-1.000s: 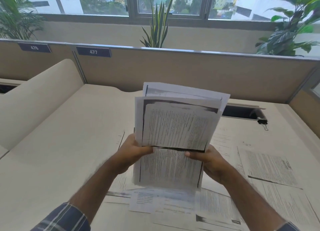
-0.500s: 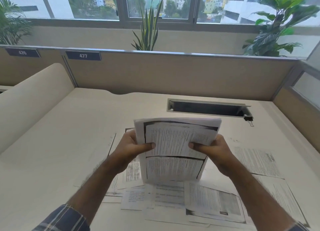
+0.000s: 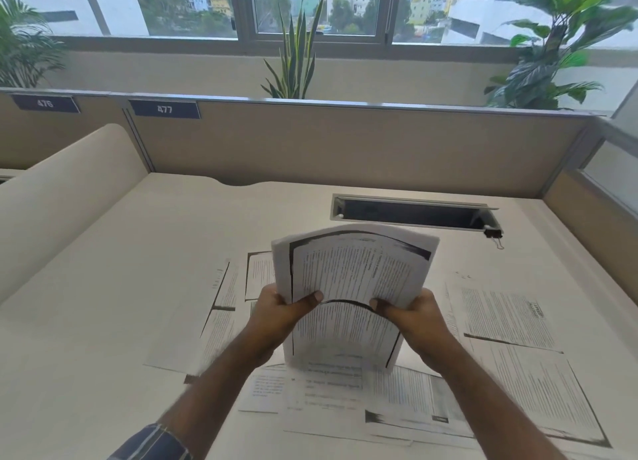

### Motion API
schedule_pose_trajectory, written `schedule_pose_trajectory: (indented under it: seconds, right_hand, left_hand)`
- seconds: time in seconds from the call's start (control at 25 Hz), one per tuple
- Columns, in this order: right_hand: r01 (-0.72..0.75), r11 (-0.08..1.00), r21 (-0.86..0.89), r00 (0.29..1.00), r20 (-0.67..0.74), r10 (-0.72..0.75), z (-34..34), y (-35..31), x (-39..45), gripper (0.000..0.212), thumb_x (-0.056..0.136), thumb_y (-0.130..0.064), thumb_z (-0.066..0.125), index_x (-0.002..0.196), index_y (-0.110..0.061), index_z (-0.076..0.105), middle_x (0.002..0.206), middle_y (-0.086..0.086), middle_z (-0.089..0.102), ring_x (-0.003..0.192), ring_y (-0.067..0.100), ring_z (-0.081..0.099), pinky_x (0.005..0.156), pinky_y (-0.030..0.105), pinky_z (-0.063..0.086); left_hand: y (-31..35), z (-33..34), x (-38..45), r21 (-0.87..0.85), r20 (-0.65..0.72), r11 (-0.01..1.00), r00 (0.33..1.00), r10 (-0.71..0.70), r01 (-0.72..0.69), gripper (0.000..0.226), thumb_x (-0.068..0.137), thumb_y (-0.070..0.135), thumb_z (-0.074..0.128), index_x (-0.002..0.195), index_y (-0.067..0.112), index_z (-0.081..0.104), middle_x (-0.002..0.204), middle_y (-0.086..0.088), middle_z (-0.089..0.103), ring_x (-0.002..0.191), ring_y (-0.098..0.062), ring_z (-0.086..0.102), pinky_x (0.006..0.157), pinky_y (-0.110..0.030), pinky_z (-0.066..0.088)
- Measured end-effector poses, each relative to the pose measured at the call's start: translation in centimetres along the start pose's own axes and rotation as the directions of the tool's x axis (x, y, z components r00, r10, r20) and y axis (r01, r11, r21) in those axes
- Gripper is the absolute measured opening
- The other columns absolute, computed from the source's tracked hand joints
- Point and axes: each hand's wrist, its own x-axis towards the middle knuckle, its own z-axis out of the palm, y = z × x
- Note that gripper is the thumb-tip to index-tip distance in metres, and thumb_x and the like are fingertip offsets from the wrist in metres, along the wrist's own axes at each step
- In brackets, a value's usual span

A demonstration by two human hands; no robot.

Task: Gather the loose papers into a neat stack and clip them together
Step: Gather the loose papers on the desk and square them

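Upright — stack [image 3: 348, 287] between hands [image 3: 348, 313]

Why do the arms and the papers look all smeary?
In the head view, the left hand, right hand and the held stack of papers are smeared by motion blur; the printed lines cannot be read. The wide lens also bends the partition edge. Daylight from the window is soft, without glare.

A bowed stack of printed papers [image 3: 355, 287] stood upright, its lower edge on loose sheets [image 3: 511, 325]. A black binder clip [image 3: 493, 233] lay apart by the desk slot.
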Motion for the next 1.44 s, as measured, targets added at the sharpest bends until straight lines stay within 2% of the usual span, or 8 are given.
schedule_pose_trajectory:
  seconds: [0.28,0.4,0.52,0.68,0.84,1.12,1.28,1.44]
  right_hand:
    - [-0.063,0.997,-0.037,0.998,-0.024,0.062,0.9,2.9,-1.5,0.015,0.089,-0.011,0.068,0.102,-0.015,0.074,0.098,0.003,0.076,0.094,0.019,0.072,0.075,0.029,0.061]
    - [-0.112,0.993,-0.039,0.994,0.006,0.112,1.7,3.7,-2.0,0.020,0.090,-0.013,0.067,0.103,-0.027,0.070,0.101,-0.006,0.076,0.097,0.013,0.072,0.075,0.023,0.060]
    - [-0.085,0.996,-0.017,0.996,-0.035,0.084,2.4,3.3,-1.6,0.021,0.090,-0.015,0.067,0.110,-0.023,0.068,0.101,-0.002,0.076,0.093,0.014,0.073,0.075,0.030,0.062]
    - [-0.048,0.999,0.006,0.997,-0.068,0.048,3.5,2.2,-0.4,0.023,0.091,-0.010,0.065,0.112,-0.019,0.069,0.098,0.001,0.077,0.088,0.014,0.075,0.072,0.032,0.063]
    - [-0.106,0.992,-0.072,0.994,-0.029,0.105,5.9,2.0,1.6,0.024,0.092,-0.006,0.058,0.109,-0.022,0.067,0.104,-0.002,0.074,0.096,0.016,0.071,0.086,0.040,0.060]
    - [-0.119,0.907,-0.403,0.980,0.099,0.173,10.3,2.9,5.4,0.038,0.091,-0.002,0.049,0.127,-0.013,0.055,0.113,-0.006,0.059,0.106,0.012,0.056,0.086,0.021,0.042]
    - [-0.065,0.734,-0.676,0.984,0.078,0.160,10.9,6.0,5.9,0.037,0.085,-0.005,0.051,0.121,-0.011,0.060,0.114,0.005,0.062,0.107,0.022,0.056,0.092,0.029,0.045]
    - [-0.095,0.681,-0.726,0.989,0.009,0.147,11.2,7.8,6.1,0.037,0.080,-0.003,0.052,0.115,-0.008,0.063,0.110,0.013,0.061,0.103,0.026,0.055,0.090,0.030,0.046]
  left_hand:
    - [-2.9,0.9,-1.9,-0.005,-0.203,1.000,0.979,0.006,-0.007,0.013,0.089,0.016,0.070,0.098,0.026,0.072,0.090,0.008,0.078,0.086,-0.010,0.075,0.065,-0.024,0.061]
    - [-3.6,0.9,-2.2,-0.002,-0.167,1.000,0.986,-0.030,0.031,0.021,0.090,0.023,0.069,0.111,0.018,0.069,0.099,-0.003,0.078,0.093,-0.018,0.075,0.073,-0.033,0.063]
    - [-3.9,0.4,-2.1,0.018,-0.218,1.000,0.976,-0.019,0.023,0.031,0.091,0.023,0.067,0.121,0.018,0.057,0.107,-0.003,0.071,0.096,-0.019,0.073,0.077,-0.040,0.064]
    - [-4.5,-0.7,-1.6,0.062,-0.288,0.996,0.956,-0.046,0.066,0.028,0.094,0.021,0.064,0.121,0.020,0.056,0.109,-0.003,0.069,0.097,-0.019,0.072,0.074,-0.035,0.064]
    - [-4.6,-2.5,-0.3,0.165,-0.383,0.980,0.923,-0.043,0.115,0.030,0.091,0.016,0.068,0.119,0.023,0.055,0.109,0.003,0.069,0.101,-0.018,0.069,0.084,-0.035,0.060]
    - [-6.5,-5.3,3.7,0.461,-0.396,0.813,0.902,-0.170,0.355,0.055,0.090,0.019,0.066,0.141,0.017,0.045,0.133,-0.005,0.063,0.121,-0.026,0.060,0.102,-0.045,0.051]
    - [-7.6,-5.8,4.0,0.731,-0.387,0.499,0.885,-0.258,0.465,0.069,0.087,0.038,0.064,0.148,0.035,0.031,0.147,-0.007,0.037,0.136,-0.032,0.032,0.106,-0.054,0.036]
    - [-7.9,-5.5,4.1,0.698,-0.442,0.488,0.852,-0.282,0.524,0.075,0.084,0.037,0.069,0.149,0.038,0.031,0.152,-0.013,0.021,0.138,-0.037,0.024,0.102,-0.058,0.039]
